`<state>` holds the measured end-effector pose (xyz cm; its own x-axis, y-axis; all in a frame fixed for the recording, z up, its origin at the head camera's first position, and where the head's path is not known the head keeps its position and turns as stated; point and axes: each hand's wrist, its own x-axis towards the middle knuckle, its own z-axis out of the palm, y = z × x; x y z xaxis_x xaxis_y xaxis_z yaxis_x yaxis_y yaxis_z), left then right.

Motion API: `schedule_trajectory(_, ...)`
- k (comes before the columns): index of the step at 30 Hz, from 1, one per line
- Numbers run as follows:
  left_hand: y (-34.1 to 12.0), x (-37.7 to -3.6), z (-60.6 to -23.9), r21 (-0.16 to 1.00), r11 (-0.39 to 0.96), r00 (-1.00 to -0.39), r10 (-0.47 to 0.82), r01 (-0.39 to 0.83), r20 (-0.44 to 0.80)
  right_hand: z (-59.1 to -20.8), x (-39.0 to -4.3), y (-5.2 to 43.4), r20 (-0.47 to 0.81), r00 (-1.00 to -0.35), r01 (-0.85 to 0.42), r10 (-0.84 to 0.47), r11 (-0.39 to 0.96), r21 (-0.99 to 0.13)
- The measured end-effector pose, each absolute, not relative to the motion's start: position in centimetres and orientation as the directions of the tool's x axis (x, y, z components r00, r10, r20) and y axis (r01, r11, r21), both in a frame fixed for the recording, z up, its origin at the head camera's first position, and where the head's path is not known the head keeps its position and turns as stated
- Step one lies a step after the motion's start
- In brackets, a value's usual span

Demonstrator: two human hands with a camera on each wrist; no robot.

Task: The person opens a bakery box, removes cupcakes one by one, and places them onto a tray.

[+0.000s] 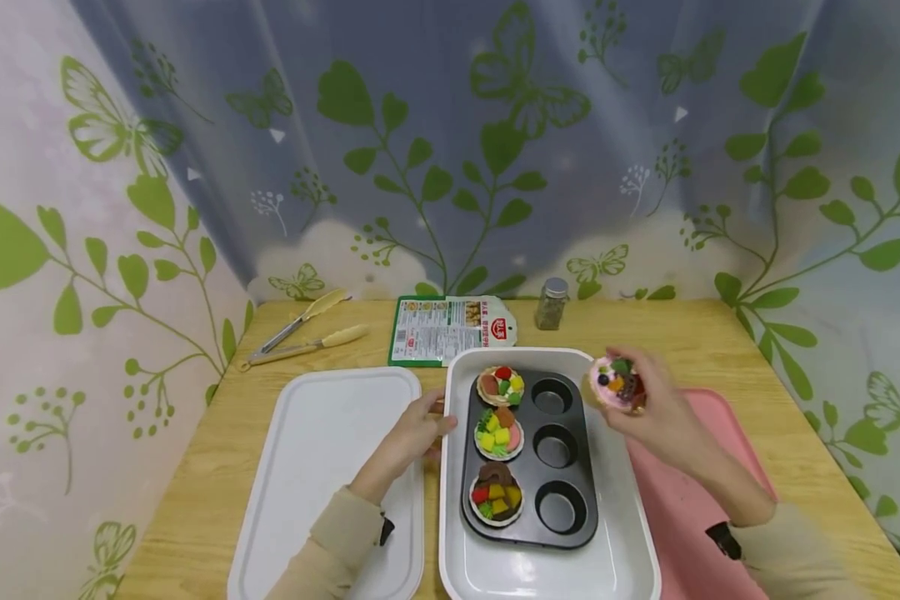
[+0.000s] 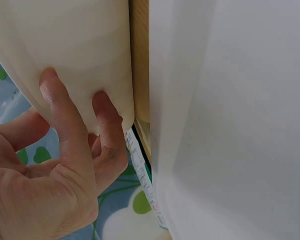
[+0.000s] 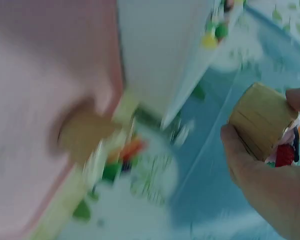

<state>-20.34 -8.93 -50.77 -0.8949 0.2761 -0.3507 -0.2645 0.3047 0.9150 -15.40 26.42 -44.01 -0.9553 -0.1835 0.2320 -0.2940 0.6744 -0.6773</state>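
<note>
My right hand (image 1: pixel 663 417) pinches a toy fruit tart (image 1: pixel 617 383) with pink cream, above the right rim of a white tub (image 1: pixel 615 500). In the right wrist view, the thumb and fingers hold the tan cup of that tart (image 3: pixel 262 117). My left hand (image 1: pixel 412 429) grips the tub's left rim, two fingertips pressing the outer wall (image 2: pixel 85 45) in the left wrist view. Inside the tub lies a dark muffin tin (image 1: pixel 528 508). Its left column holds three tarts: one at the back (image 1: pixel 501 386), one in the middle (image 1: pixel 498 435), one in front (image 1: pixel 497 496). The right-column cups are bare.
A pink tray (image 1: pixel 690 533) lies right of the tub, bearing another tart (image 3: pixel 85 135), blurred in the right wrist view. A white tray (image 1: pixel 322 450) lies left. Behind are tongs (image 1: pixel 300 337), a printed packet (image 1: pixel 442 329) and a spice jar (image 1: pixel 551 304).
</note>
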Motion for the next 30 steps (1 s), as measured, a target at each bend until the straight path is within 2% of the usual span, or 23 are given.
schedule_trajectory(6,-8.9,-20.5,-50.6,0.91,0.316,-0.896,0.267,-0.267,-0.356,-42.3,-16.2,31.7,0.298,-0.95,-0.267,-0.089,0.726,-0.634)
schedule_trajectory(13,-9.0,-20.3,-50.8,0.913,0.316,-0.899,0.267,-0.258,-0.347,-43.4,-17.1,36.5,0.3,-0.952,-0.242,-0.068,0.767,-0.594)
schedule_trajectory(24,-9.0,-20.0,-50.8,0.917,0.31,-0.901,0.273,-0.251,-0.339,-47.5,-17.8,39.5,0.147,-0.987,-0.131,-0.058,0.82,-0.557)
schedule_trajectory(30,-8.9,-20.0,-50.6,0.915,0.315,-0.901,0.268,-0.251,-0.34,-49.3,-18.1,40.2,0.158,-0.985,-0.152,-0.076,0.819,-0.553)
